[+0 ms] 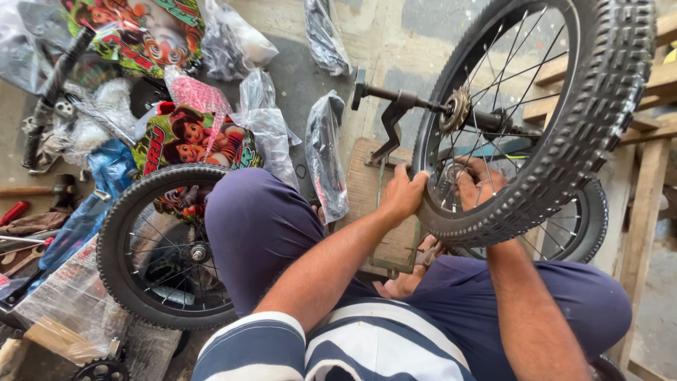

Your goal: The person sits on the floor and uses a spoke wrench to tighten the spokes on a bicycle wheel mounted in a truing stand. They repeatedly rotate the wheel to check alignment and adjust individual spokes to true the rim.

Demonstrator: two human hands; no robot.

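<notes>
A small bicycle wheel [564,120] with a knobby black tyre stands tilted in front of me, its axle and sprocket [457,107] pointing left. My left hand [403,192] grips the rim and tyre at the wheel's lower left edge. My right hand [478,181] reaches in through the spokes near the rim, fingers curled around a small round part; what it pinches is partly hidden. Both forearms stretch out over my blue-trousered knees.
A second small wheel [166,247] leans against my left knee. A third wheel [580,226] lies behind the held one. Plastic-wrapped bicycle parts [326,152], colourful printed panels [197,141] and hand tools [21,233] cover the floor at left. Wooden planks [645,204] stand at right.
</notes>
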